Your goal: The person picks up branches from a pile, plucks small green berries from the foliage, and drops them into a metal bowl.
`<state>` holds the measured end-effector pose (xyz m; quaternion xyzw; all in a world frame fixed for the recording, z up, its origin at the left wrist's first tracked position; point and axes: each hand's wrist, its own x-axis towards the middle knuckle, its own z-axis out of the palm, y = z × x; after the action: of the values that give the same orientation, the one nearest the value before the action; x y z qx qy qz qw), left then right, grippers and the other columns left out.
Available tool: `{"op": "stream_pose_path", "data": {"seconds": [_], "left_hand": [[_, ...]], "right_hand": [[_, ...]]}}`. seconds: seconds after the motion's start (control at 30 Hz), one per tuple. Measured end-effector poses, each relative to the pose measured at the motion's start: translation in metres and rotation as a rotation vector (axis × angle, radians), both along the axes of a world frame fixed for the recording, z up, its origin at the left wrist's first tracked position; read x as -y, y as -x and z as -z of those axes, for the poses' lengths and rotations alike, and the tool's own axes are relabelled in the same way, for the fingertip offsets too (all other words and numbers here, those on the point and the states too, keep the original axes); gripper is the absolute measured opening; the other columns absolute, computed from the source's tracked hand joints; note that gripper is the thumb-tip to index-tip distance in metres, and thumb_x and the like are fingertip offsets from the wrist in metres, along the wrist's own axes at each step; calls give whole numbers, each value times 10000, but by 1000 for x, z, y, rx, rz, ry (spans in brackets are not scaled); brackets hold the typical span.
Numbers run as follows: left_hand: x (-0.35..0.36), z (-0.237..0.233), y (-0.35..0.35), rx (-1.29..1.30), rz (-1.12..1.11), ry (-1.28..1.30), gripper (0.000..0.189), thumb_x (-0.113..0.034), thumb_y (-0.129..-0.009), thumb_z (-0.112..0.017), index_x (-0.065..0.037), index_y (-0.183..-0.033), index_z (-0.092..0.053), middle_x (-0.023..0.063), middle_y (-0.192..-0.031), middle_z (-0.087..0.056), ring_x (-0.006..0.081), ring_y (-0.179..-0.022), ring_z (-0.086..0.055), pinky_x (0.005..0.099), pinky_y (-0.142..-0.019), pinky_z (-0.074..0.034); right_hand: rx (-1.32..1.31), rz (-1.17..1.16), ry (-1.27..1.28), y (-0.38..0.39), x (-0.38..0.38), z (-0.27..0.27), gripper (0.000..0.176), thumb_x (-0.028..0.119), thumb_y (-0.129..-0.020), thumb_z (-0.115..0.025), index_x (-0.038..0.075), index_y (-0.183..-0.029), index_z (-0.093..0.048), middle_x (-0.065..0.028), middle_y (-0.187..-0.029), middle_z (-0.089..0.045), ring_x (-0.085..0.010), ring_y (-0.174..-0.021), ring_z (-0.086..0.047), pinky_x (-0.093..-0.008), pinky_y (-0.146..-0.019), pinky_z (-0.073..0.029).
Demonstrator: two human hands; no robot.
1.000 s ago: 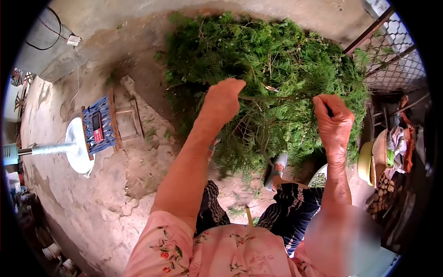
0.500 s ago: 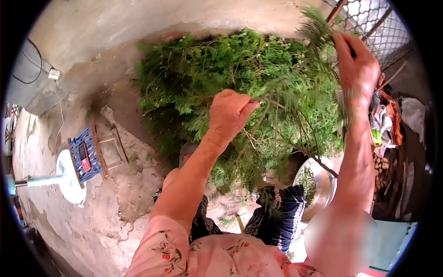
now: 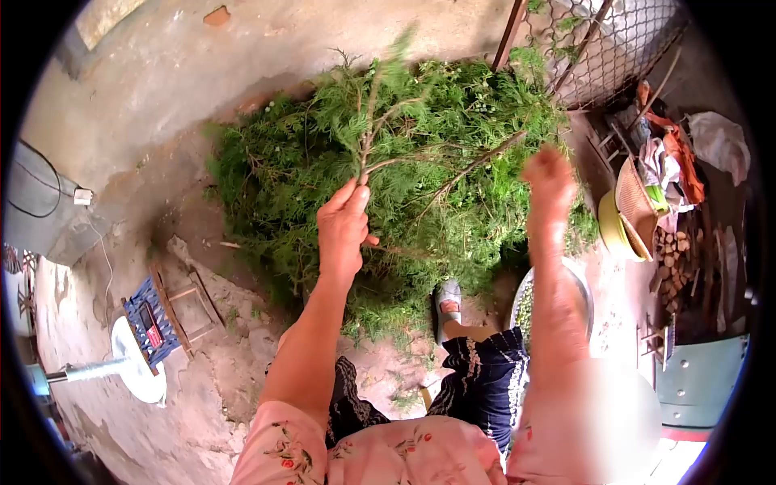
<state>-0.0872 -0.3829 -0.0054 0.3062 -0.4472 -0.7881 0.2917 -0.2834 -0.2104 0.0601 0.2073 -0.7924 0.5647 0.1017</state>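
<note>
My left hand (image 3: 343, 225) is closed around the bare lower end of a leafy evergreen branch (image 3: 368, 133), whose stem points up and away from me. The branch is raised over a big pile of cut green evergreen branches (image 3: 279, 174) lying against the wall. My right hand (image 3: 552, 176) is in the air above the pile's right side, blurred, with fingers curled in. Whether anything is inside it is hidden. Below my right forearm stands a metal basin (image 3: 588, 301), partly covered by the arm, with small green pieces (image 3: 525, 311) in it.
Wire mesh (image 3: 622, 52) leans at the back right. A yellow basin (image 3: 612, 228), a woven basket (image 3: 634, 198), cloths (image 3: 687, 166) and firewood (image 3: 672, 259) lie at the right. To the left, a small stool (image 3: 166, 319) with a blue woven seat stands near a white fan (image 3: 133, 360).
My left hand has moved left and turned upward with the branch. My right hand has come away from the leafy tip, moving down and left. The view has shifted, showing more of the right side.
</note>
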Motion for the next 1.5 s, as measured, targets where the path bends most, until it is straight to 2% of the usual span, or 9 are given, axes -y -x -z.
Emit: {"op": "stream_pose_path", "data": {"seconds": [0.17,0.33,0.63,0.87,0.97,1.1,1.3,1.37,1.5], "left_hand": [[0,-1,-8,34,78,67,318,-238,-878,-568,-69,-1147,-573,-74,-476,-314,27,-379,-274,232,-350,-404],[6,6,-12,227,-50,197,308,-259,-828,-629,-73,-1073,-630,-38,-602,-478,31,-468,-389,209,-311,-363],[59,14,-50,276,-33,228,274,-217,-851,-603,-49,-1065,-629,-75,-521,-349,23,-422,-275,203,-349,-202],[71,5,-61,152,-123,3,296,-237,-877,-570,-47,-1103,-595,-88,-514,-290,36,-416,-223,202,-388,-184],[72,6,-64,69,-171,-119,312,-288,-878,-560,-88,-1116,-579,-81,-508,-287,51,-409,-246,221,-397,-223],[68,15,-58,-103,-133,-319,295,-314,-876,-555,-160,-1128,-550,-72,-499,-302,61,-420,-277,244,-411,-264],[49,30,-30,-192,-51,-624,288,-345,-854,-575,-231,-1116,-538,-77,-495,-317,67,-424,-286,250,-407,-291],[46,43,-24,-227,-16,-779,273,-351,-857,-568,-251,-1109,-539,-77,-492,-312,68,-422,-287,251,-408,-310],[37,42,-16,-263,28,-902,245,-338,-860,-565,-239,-1083,-560,-80,-490,-293,74,-422,-292,245,-411,-344]], "right_hand": [[355,-353,66,-39,24,100,606,295,-745,-715,37,-1233,-466,-126,-1172,-534,-232,-1137,-445,-397,-930,-373],[427,-448,272,-47,35,94,244,274,-882,-555,36,-859,-603,-38,-736,-627,-157,-733,-585,-325,-764,-456],[458,-54,638,18,-14,87,250,259,-889,-547,11,-924,-549,-9,-584,-497,-136,-535,-492,-313,-585,-461],[654,-223,987,21,-16,85,360,288,-891,-537,-25,-1056,-473,-93,-770,-568,-261,-824,-568,-395,-754,-475],[706,135,602,19,-19,101,387,255,-878,-562,-21,-1117,-432,-112,-889,-579,-279,-957,-546,-391,-808,-441],[670,209,351,-3,-12,122,124,146,-843,-579,41,-847,-513,-42,-941,-581,-132,-854,-548,-306,-611,-439],[890,-75,573,-31,-4,86,351,346,-851,-583,5,-856,-501,-134,-727,-581,-212,-660,-629,-314,-527,-527],[982,0,196,-14,-17,96,429,392,-868,-540,-33,-851,-489,-163,-661,-573,-233,-512,-604,-323,-473,-549],[1275,1,815,4,-36,152,447,377,-887,-509,-69,-889,-486,-178,-804,-598,-284,-763,-628,-418,-655,-552]]}}
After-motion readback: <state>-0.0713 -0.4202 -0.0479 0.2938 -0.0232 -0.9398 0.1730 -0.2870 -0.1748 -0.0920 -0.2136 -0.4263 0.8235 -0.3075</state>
